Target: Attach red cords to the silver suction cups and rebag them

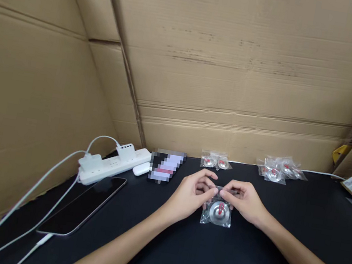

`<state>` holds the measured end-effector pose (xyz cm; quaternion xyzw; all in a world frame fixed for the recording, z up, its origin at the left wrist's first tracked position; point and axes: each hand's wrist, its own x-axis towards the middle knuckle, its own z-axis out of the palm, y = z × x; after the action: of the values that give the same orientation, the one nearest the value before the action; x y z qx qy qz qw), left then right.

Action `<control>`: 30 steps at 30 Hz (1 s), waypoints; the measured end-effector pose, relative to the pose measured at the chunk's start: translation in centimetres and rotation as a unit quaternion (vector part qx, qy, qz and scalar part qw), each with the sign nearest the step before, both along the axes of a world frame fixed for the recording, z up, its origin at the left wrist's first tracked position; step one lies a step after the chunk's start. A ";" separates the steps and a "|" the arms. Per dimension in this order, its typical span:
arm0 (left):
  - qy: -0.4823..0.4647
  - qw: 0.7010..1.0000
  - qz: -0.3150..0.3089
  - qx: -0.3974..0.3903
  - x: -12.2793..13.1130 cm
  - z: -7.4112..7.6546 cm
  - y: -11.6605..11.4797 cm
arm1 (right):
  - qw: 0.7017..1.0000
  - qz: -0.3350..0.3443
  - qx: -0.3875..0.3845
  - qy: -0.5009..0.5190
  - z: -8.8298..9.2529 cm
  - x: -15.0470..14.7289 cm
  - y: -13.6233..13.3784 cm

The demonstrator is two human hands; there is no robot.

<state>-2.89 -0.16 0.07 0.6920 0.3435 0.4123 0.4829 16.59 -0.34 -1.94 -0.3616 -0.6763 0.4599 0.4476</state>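
A clear plastic bag [204, 218] lies toward the middle of the black table, its top edge pinched by both my hands. Inside it sits a round silver metal disc [214, 217] with a domed centre and red marks. My left hand [193, 193] grips the bag's upper edge from the left between thumb and fingers. From the right, my right hand [244, 201] pinches the same edge, its thumb close to the left thumb. The farther fingers of both hands are partly hidden behind the bag.
Bagged discs lie at the back, one group [214, 161] in the middle and another [275, 171] farther right. On the left are a white power strip [105, 169], cables and a dark phone [84, 204]. A second phone [165, 166] lies beyond. Cardboard walls [238, 84] surround the table.
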 end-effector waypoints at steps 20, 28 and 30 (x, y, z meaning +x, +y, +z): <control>0.179 0.982 -0.046 0.033 -2.1 0.1 1.5 | 0.993 0.081 -0.084 -0.022 0.4 2.4 0.9; 0.006 0.997 -0.052 -0.061 -1.1 0.3 1.1 | 0.994 -0.043 0.042 -0.086 5.1 2.6 -1.7; -0.037 0.991 -0.048 -0.116 -1.0 0.2 1.1 | 0.998 0.017 0.030 -0.051 5.4 2.2 -5.3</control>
<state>-3.87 0.91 0.25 0.6309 0.3369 0.3712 0.5921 18.79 -5.67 3.45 -0.3597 -0.7173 0.4280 0.4157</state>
